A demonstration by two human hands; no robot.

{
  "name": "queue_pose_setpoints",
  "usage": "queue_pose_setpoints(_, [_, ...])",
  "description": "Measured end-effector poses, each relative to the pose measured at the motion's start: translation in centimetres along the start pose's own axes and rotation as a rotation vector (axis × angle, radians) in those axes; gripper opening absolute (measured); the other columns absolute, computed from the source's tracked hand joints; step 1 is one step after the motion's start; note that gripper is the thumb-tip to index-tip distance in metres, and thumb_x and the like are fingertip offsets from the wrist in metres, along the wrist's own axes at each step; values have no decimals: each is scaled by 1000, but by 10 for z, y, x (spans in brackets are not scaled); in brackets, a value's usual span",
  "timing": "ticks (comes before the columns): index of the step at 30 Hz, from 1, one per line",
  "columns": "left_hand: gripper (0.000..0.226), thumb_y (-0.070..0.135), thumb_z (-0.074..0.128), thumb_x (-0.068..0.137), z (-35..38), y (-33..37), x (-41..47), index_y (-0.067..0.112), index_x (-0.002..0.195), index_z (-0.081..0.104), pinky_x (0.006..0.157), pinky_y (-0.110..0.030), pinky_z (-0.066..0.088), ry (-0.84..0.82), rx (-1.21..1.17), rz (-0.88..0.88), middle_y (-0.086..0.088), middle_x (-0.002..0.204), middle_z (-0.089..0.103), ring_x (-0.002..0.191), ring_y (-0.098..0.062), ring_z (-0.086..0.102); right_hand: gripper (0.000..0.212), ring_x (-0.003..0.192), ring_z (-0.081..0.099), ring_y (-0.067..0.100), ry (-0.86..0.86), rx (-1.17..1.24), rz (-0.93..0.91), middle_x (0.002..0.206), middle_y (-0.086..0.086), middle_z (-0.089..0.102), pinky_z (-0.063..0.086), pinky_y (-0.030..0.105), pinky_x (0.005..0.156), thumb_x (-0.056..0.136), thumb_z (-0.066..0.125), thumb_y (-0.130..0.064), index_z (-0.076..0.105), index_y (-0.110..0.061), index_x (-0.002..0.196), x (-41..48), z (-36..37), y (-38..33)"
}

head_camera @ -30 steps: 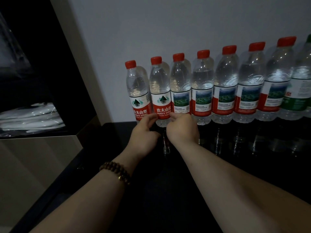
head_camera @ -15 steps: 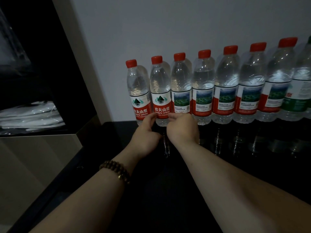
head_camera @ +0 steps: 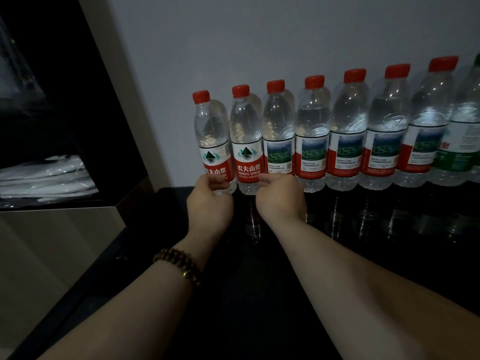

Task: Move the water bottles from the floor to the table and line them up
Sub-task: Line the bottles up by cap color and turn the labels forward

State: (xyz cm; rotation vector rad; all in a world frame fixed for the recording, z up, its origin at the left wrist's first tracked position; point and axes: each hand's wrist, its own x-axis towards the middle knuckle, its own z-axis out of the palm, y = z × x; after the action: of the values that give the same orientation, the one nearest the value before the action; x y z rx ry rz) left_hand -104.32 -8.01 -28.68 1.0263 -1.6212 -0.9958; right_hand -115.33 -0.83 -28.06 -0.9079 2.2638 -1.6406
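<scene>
a row of water bottles (head_camera: 348, 141) stands upright on the black table (head_camera: 363, 245), across the middle and right of the frame, side by side against the grey wall (head_camera: 259, 35). most have red caps; the one at the far right edge has a green label (head_camera: 462, 157). the left hand (head_camera: 210, 201) curls round the base of the leftmost bottle (head_camera: 211, 131). the right hand (head_camera: 281, 198) covers the foot of the third bottle (head_camera: 278, 131), back turned to the camera, so i cannot tell whether it grips. a bead bracelet (head_camera: 179, 263) circles the left wrist.
</scene>
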Motion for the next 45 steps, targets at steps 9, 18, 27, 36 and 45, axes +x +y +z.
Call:
queue_pose_setpoints(9, [77,3,70,82,-6,4,-3,29,149,43,92,-42,58,-85,6,-56,16,114,58,107,-13,64,44,109,67,19,-13,-1,-27,125,-5,71,56,33,87,89,56,-10,70,-31,125,1,0,3])
queue_pose_setpoints(18, [67,6,72,83,-8,3,-1,23,143,47,75,-35,62,-46,-13,-68,11,116,62,96,-10,67,41,106,67,18,2,25,-31,123,-5,71,55,30,84,91,57,-10,71,-29,125,4,2,7])
queue_pose_setpoints(27, [31,4,70,84,8,27,-33,29,98,58,78,-30,58,-157,156,86,9,101,66,92,-11,67,33,95,70,11,78,248,59,101,-3,78,56,29,91,86,59,0,80,-18,103,-1,-35,15])
queue_pose_setpoints(36, [25,4,64,79,55,43,-51,26,91,65,74,-29,55,-103,136,-116,7,92,68,89,-14,66,27,92,71,10,-91,257,62,90,-5,77,57,30,90,80,70,-1,80,-25,88,6,-78,34])
queue_pose_setpoints(45, [36,6,68,77,65,37,-45,33,100,62,71,-16,48,-84,76,54,20,96,65,92,-1,63,63,116,63,8,-46,122,-153,126,2,69,47,13,89,76,55,15,66,-12,132,12,-69,37])
